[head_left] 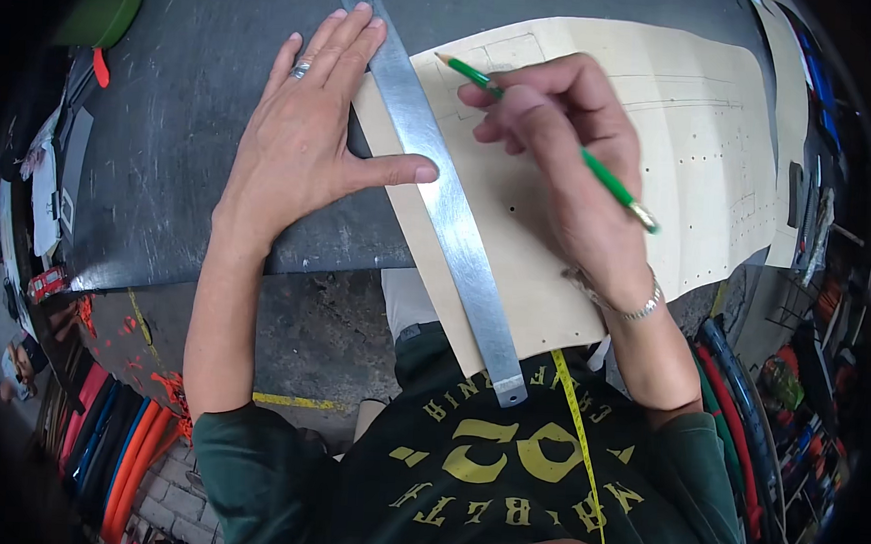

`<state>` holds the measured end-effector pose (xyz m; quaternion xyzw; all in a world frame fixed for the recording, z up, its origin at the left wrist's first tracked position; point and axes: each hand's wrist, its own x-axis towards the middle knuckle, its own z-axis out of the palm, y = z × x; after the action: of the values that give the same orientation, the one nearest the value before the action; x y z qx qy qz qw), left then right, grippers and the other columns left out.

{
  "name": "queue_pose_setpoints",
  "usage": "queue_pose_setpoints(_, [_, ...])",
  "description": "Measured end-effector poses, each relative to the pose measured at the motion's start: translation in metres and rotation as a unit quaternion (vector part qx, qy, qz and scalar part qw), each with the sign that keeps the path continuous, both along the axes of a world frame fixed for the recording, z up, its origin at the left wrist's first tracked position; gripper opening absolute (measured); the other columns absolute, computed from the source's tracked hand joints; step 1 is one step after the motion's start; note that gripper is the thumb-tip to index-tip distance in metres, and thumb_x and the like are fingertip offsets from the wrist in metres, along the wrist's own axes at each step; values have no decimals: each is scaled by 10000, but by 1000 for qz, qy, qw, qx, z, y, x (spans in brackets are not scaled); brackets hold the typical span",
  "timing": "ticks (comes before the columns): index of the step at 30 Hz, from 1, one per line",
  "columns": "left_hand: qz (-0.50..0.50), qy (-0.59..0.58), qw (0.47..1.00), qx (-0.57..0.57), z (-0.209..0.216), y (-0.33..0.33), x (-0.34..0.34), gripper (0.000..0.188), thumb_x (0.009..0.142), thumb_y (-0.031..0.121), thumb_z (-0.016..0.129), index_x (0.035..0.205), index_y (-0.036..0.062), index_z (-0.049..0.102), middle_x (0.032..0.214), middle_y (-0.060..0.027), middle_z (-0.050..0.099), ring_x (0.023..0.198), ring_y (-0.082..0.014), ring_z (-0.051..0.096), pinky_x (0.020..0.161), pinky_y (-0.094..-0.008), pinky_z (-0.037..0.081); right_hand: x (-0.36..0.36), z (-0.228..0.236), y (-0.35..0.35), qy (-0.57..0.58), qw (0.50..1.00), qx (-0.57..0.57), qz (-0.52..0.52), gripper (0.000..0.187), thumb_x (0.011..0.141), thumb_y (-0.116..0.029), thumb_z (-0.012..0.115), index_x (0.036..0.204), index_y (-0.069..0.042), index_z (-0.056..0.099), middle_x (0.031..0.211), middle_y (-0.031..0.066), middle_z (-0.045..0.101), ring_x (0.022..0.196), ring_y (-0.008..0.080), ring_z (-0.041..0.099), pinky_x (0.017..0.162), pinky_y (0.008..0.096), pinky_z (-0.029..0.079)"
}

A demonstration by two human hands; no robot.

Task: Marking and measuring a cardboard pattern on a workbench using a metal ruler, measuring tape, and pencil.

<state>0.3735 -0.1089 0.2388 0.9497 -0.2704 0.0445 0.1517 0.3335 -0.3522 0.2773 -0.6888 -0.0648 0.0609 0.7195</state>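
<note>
A long steel ruler (450,209) lies slantwise over the left part of a large cream pattern sheet (673,166). My left hand (310,135) presses on the ruler with fingers stretched and thumb spread wide, a ring on one finger. Between the fingers of my right hand (572,142) is a green pencil (609,185), its sharpened tip pointing up and left near the ruler's right edge. I cannot tell whether the tip touches the sheet. Pencilled lines and small punched holes mark the sheet, whose near end overhangs the table toward my body.
The dark table (187,183) carries the sheet. A yellow tape measure (579,434) hangs down my shirt. Rolls of coloured material (136,463) stand below at left, more rolls (731,411) at right. A green container (102,14) sits at the far left.
</note>
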Motion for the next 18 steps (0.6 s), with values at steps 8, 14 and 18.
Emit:
queue_pose_setpoints(8, [0, 4, 1000, -1, -1, 2, -1, 1282, 604, 796, 817, 1572, 51, 428, 1632, -185, 408, 1545, -333, 338, 1289, -540, 181, 2, -29, -5, -23, 997, -73, 4, 164, 976, -59, 680, 1102, 20, 612, 1074, 128, 739, 1118, 194, 714, 1000, 307, 542])
queue_pose_setpoints(14, [-13, -10, 1000, 12, 5, 1, 2, 1290, 583, 800, 827, 1581, 85, 432, 1631, -186, 412, 1542, -347, 342, 1287, -549, 179, 4, -28, -3, -16, 994, -105, 24, 166, 970, -40, 709, 1104, 47, 665, 1064, 121, 747, 1044, 159, 729, 928, 275, 568])
queue_pose_setpoints(18, [21, 120, 989, 84, 31, -10, 4, 1342, 672, 825, 765, 1531, -121, 354, 1615, -331, 336, 1548, -443, 273, 1277, -557, 175, 4, -37, -1, -46, 991, -124, 12, 173, 977, -107, 727, 1091, 18, 689, 991, 86, 748, 906, 99, 683, 824, 246, 546])
